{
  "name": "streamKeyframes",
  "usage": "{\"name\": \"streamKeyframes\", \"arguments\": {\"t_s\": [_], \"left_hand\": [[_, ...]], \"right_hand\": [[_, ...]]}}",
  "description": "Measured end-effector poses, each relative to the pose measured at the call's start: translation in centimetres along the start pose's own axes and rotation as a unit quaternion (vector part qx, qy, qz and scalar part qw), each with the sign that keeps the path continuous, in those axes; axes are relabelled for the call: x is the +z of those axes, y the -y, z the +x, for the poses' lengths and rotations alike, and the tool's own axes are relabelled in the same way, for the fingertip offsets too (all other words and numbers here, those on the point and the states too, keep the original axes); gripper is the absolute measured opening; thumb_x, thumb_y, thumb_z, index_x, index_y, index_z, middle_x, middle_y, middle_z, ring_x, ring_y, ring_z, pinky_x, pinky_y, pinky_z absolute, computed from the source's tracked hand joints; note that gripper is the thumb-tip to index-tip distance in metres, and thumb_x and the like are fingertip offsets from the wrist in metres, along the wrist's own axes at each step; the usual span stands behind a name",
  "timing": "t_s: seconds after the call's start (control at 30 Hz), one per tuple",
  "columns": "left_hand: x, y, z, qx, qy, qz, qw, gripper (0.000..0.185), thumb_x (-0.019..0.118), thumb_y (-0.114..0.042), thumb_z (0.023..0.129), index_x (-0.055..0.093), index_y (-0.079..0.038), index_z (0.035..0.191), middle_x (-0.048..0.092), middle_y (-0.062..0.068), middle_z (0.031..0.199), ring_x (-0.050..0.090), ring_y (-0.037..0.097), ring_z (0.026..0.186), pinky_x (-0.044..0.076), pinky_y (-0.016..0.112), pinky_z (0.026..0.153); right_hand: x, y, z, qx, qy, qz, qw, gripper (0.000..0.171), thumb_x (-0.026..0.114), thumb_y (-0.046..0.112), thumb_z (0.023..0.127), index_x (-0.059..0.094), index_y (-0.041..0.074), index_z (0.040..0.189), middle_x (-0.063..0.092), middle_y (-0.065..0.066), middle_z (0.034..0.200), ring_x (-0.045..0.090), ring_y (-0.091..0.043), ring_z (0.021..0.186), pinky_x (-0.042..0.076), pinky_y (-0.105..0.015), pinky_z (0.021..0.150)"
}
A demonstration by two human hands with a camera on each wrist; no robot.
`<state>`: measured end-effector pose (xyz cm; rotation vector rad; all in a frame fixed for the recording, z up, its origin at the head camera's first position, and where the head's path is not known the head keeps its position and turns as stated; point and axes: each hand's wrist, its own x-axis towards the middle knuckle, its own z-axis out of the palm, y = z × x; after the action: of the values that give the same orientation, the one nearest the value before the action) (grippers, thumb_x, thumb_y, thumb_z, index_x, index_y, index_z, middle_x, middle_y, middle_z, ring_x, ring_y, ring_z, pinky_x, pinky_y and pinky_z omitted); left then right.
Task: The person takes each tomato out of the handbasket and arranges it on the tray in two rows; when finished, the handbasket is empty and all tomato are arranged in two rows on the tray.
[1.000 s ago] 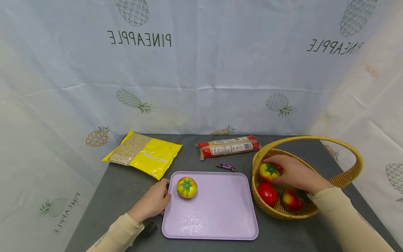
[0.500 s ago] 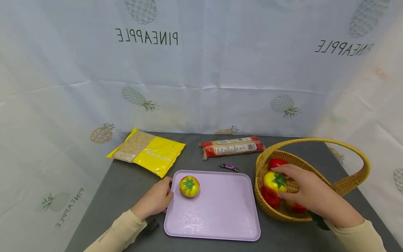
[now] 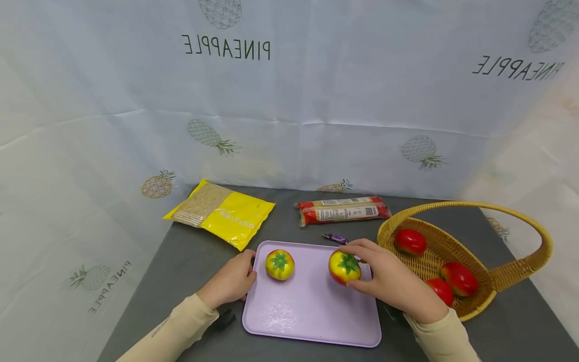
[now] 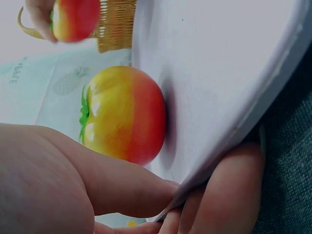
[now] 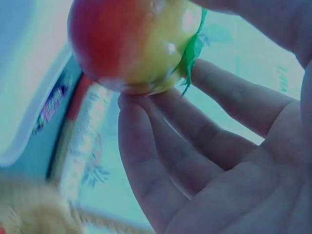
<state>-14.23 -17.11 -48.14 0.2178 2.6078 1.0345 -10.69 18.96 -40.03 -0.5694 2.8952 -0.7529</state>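
Tomato (image 3: 345, 267) sits in our right hand (image 3: 392, 281), fingers curled around it, over the right part of the lilac tray (image 3: 312, 311). Our left hand (image 3: 230, 282) pinches that tray's left edge beside a second tomato (image 3: 280, 264).

Both forearms in beige sleeves reach forward, the left hand (image 3: 231, 282) lying low with thumb above and fingers (image 4: 234, 195) curled beneath what it pinches, while the right hand (image 3: 390, 281) is angled inward, its fingers (image 5: 161, 161) and thumb cupped around what it grips.
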Motion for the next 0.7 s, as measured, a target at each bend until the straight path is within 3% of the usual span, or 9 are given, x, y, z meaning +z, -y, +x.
{"name": "streamKeyframes", "arguments": {"t_s": [0.27,0.7], "left_hand": [[0.0,0.0,0.2,-0.006,0.002,-0.001,1.0000,0.049,0.065,-0.008,0.104,0.049,0.006,0.148,0.057,0.011,0.091,0.062,0.020,0.058,0.057,0.029,0.048],[0.0,0.0,0.2,-0.007,0.002,-0.004,1.0000,0.049,0.064,-0.008,0.104,0.048,0.007,0.148,0.056,0.011,0.091,0.061,0.020,0.056,0.057,0.029,0.048]], "right_hand": [[3.6,0.1,3.6,0.010,0.008,0.029,0.999,0.066,0.095,0.023,0.083,0.069,0.020,0.144,0.065,0.000,0.138,0.066,-0.022,0.124,0.061,-0.049,0.105],[6.2,0.5,4.7,-0.003,0.011,0.044,0.999,0.065,0.094,0.021,0.083,0.069,0.016,0.143,0.064,0.000,0.136,0.066,-0.018,0.120,0.062,-0.044,0.104]]}}
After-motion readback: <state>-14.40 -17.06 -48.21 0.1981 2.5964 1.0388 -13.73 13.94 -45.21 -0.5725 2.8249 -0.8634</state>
